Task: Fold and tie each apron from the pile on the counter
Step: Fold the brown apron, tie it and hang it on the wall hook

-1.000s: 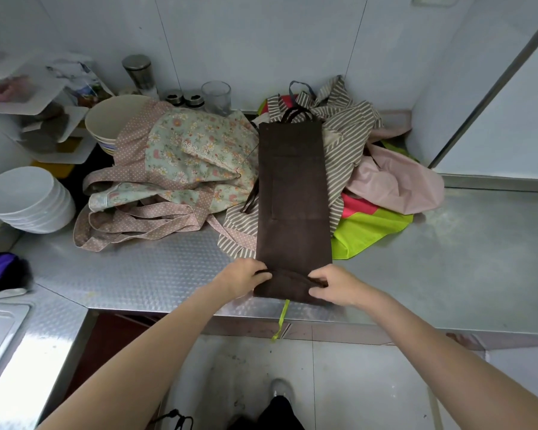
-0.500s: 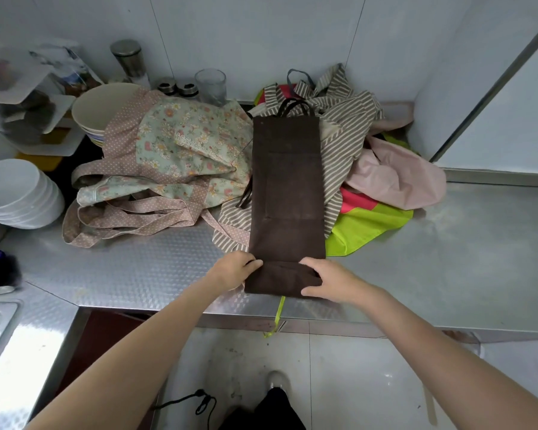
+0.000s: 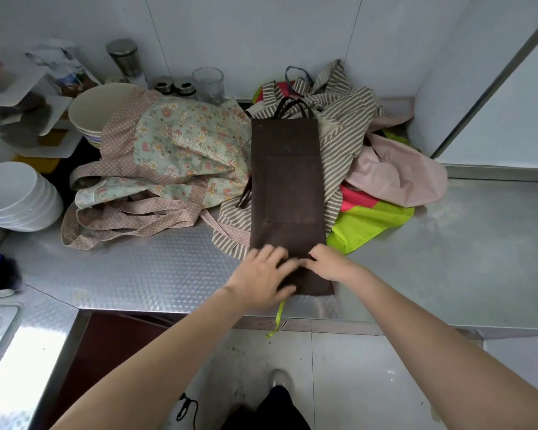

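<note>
On the tabletop point(image 3: 143, 274), near its front edge, we had the brown apron point(image 3: 288, 193) laid out as a long narrow strip, its long axis running straight away from us toward the wall, its far end resting on the pile of aprons point(image 3: 348, 141). Both hands sat at the near end, so any rolling or folding had to travel away from us along that axis. Our left hand point(image 3: 260, 279) lay flat with fingers spread, pressing the folded near portion; our right hand point(image 3: 331, 263) had its fingers curled at the fold's upper edge, apparently pinching it. Neither hand was clearly nearer. Compared with a second earlier, when both hands gripped the near corners, our left had opened and slid across the fold, and the fold had advanced a little up the strip.
</note>
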`<state>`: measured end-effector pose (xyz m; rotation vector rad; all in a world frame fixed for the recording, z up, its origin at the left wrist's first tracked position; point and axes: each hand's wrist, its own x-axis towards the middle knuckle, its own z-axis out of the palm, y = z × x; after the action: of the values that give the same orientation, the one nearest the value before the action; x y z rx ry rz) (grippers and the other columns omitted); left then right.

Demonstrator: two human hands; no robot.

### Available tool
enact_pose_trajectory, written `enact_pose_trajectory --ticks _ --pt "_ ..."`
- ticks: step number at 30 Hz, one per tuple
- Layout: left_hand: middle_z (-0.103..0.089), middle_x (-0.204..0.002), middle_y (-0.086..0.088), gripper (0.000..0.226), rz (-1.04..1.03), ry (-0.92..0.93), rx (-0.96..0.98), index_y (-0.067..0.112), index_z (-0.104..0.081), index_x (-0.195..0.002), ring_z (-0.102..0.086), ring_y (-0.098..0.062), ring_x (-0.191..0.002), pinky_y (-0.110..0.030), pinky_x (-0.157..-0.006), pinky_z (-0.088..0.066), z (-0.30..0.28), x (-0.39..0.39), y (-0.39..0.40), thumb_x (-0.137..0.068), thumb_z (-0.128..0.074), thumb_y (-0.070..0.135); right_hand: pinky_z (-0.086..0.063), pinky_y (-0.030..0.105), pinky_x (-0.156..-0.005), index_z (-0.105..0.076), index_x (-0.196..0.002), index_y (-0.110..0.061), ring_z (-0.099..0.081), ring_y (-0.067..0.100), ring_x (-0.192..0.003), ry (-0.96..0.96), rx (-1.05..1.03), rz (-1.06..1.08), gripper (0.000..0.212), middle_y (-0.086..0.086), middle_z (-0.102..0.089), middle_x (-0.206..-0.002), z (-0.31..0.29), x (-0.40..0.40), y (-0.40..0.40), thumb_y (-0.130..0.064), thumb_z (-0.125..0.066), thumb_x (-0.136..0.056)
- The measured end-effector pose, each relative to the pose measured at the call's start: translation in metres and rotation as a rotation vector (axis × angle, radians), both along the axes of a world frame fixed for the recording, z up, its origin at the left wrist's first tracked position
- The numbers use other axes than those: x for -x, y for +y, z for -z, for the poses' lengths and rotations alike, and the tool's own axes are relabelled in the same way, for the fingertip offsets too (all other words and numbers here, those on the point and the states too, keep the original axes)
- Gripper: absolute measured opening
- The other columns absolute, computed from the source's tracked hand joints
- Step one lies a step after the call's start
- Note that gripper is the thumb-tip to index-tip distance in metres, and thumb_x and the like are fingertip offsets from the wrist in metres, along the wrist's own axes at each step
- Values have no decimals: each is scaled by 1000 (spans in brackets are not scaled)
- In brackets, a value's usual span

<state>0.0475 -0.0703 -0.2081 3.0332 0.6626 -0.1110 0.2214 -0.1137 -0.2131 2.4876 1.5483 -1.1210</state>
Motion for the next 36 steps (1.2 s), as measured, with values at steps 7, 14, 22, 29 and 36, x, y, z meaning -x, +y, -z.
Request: enact_pose_trajectory --ticks 7,14,22,29,36 --pt "-23 -148 0 56 90 196 82 29 -23 -146 -25 -25 -131 -38 -108 -28 13 -1 12 -94 -40 44 -54 31 -73 -65 -96 -11 -64 23 -88 -574 -635 -329 42 4 -64 -95 -8 32 -31 -32 -79 -61" --pt "-44 -134 -6 57 -81 -96 306 20 -48 -134 -43 -28 -119 -34 -107 -34 21 24 25 -78 -61 15 -45 32 -101 -53 -131 -4 -49 18 -127 -384 -394 -442 60 8 -45 -143 13 18 -55 -19 -39 -74" --pt "-56 -70 -11 24 -723 -364 919 12 -58 -77 -57 -20 -61 -20 -58 -52 -2 36 44 -96 -45 6 -43 17 -67 -66 -98 -8 -58 15 -80 479 -414 443 12 5 -67 -86 -4 10 -39 -7 -64 -86" --pt "-58 -75 -8 35 -985 -452 1101 9 -58 -92 -61 -17 -57 -40 -77 -55 8 41 24 -99 -38 36 -39 32 -96 -53 -131 -7 -52 28 -121 120 -289 391 42 12 -58 -130 10 31 -35 -30 -47 -97" --pt "-57 -65 -3 29 -841 -332 941 16 -46 -66 -52 -14 -52 -16 -46 -41 3 45 18 -92 -57 24 -38 35 -98 -44 -138 -11 -48 30 -125 -107 -220 337 43 13 -54 -135 2 42 -25 -31 -40 -100"
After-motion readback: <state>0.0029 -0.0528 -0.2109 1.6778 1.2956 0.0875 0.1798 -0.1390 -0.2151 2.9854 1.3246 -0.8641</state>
